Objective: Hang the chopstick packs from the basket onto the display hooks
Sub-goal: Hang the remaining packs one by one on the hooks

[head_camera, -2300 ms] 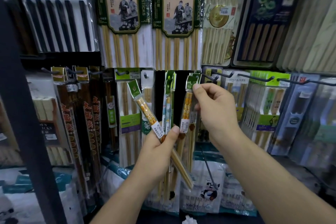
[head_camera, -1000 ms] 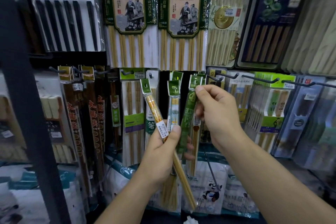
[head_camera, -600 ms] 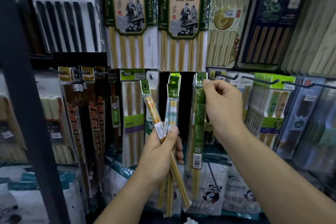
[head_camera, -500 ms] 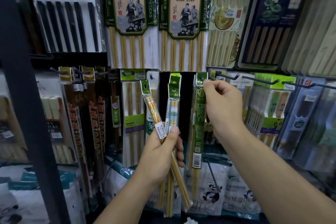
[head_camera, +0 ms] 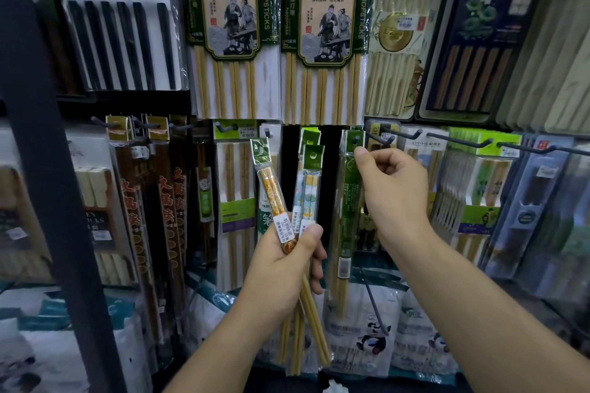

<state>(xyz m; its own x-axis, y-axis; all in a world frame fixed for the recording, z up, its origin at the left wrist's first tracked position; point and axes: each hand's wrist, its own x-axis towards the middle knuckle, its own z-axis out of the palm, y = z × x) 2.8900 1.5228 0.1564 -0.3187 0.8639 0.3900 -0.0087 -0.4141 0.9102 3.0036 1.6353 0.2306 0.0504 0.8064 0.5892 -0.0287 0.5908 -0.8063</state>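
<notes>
My left hand [head_camera: 282,268] grips a fan of narrow chopstick packs by their middles: a yellow-patterned pack [head_camera: 270,183] leaning left and pale blue-and-white packs [head_camera: 309,182] with green headers. To their right a long green chopstick pack [head_camera: 348,217] hangs upright against the display. My right hand [head_camera: 394,198] pinches it just under its green header, thumb tip on the front, right beside a dark display hook [head_camera: 381,137]. The header's hole sits at the hook's level; whether the hook passes through it is hidden. The basket is out of view.
The rack is crowded with hung chopstick packs: large bamboo sets [head_camera: 325,41] above, dark red packs [head_camera: 166,207] at left, boxed sets on long hooks [head_camera: 459,141] at right. A dark upright post [head_camera: 48,169] stands at left. Panda-print bags [head_camera: 370,335] fill the shelf below.
My right hand took the green pack from the bundle in my left hand and raised it to the hook. Over the last half second both hands have hardly moved.
</notes>
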